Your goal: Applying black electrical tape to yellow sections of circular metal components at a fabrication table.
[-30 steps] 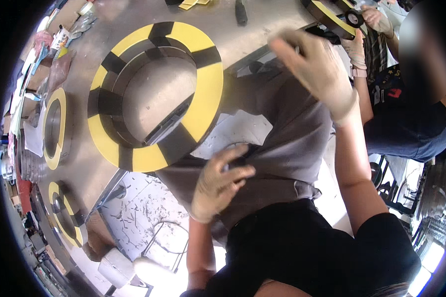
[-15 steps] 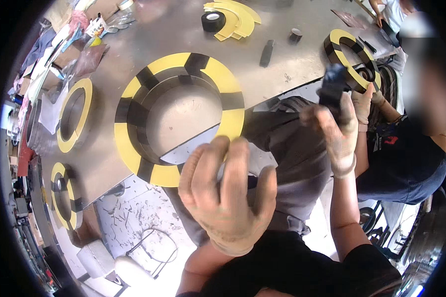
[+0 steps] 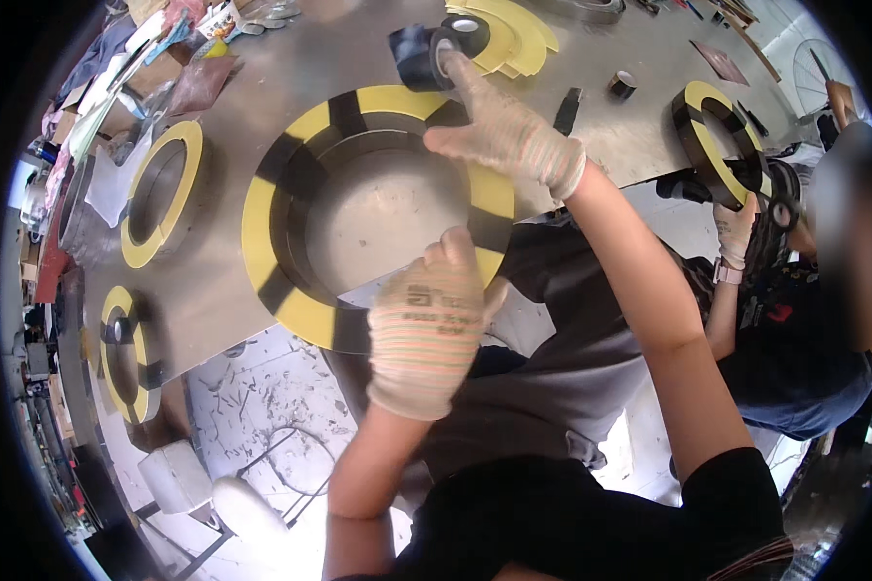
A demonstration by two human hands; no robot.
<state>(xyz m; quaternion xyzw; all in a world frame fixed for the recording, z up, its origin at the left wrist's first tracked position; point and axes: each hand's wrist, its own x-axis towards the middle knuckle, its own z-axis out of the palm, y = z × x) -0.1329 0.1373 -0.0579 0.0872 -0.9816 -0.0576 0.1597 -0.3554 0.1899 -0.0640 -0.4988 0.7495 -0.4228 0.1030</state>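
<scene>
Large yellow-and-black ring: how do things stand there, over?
Right hand holds black tape roll; left hand at near side of large ring. Ring overhangs edge of metal table. Both hands hide parts of ring.

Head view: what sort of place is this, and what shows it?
Probably a workshop: a metal-looking table bears a large yellow-and-black ring and curved yellow pieces, and the floor is strewn with dark scraps.

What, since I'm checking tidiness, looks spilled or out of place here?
Dark scraps litter the pale floor beside the table, like unswept offcuts. Also, the big yellow-and-black ring overhangs the table's near edge, with floor showing through its opening, so it may be less steady. I see no clear damage.
</scene>
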